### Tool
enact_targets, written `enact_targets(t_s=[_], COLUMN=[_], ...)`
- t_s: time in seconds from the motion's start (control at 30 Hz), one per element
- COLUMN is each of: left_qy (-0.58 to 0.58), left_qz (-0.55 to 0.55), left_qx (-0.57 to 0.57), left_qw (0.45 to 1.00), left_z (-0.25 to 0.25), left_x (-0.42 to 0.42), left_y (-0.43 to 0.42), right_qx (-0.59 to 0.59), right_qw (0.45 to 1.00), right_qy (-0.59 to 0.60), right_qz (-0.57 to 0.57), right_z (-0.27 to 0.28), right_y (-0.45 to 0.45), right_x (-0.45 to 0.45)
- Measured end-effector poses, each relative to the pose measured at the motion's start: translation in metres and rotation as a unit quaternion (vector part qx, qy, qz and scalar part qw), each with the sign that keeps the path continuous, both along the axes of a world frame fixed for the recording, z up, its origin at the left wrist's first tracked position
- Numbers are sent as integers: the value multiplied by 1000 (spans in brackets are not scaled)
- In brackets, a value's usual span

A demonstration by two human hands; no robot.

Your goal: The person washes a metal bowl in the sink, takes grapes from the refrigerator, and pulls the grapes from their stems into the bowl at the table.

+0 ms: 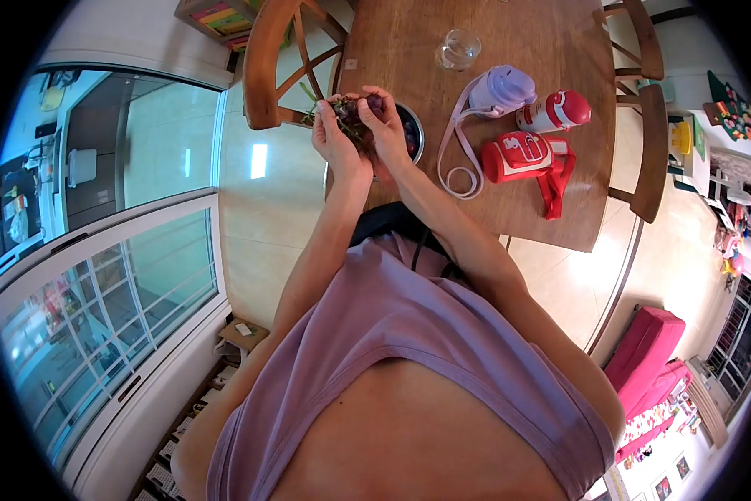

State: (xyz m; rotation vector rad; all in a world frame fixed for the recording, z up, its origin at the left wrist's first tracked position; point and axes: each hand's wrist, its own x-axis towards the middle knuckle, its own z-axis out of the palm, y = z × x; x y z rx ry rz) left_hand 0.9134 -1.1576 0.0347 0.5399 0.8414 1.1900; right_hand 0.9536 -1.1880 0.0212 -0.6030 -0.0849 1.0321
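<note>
A bunch of dark red grapes (348,111) with green stems is held up between my two hands, near the table's left edge. My left hand (340,150) is closed on the stem side of the bunch. My right hand (384,129) has its fingers curled around the grapes at the other side, with the thumb pressed against them. Just under and beside my right hand stands a metal bowl (419,140), partly hidden by the hand. More dark grapes (409,132) show inside it.
On the wooden table (542,33) stand a clear glass (460,50), a lilac bottle (502,90) with a looped strap, a red-and-white bottle (555,112) and a red bottle pouch (521,157). Wooden chairs (262,67) flank the table. A glass sliding door (133,275) is at left.
</note>
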Motion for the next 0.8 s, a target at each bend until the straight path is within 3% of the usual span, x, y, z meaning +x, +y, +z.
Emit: enact_targets(t_s=[0.5, 0.8], left_qy=[3, -11], left_qz=[18, 17], left_qx=[10, 12], left_qw=[1000, 1000], left_z=[0, -4], left_x=[4, 4], left_y=[-8, -8], right_qx=[-46, -42], right_qw=[994, 998], right_qy=[-92, -46], right_qz=[-38, -31], right_z=[-22, -26], right_y=[3, 4], right_x=[1, 2])
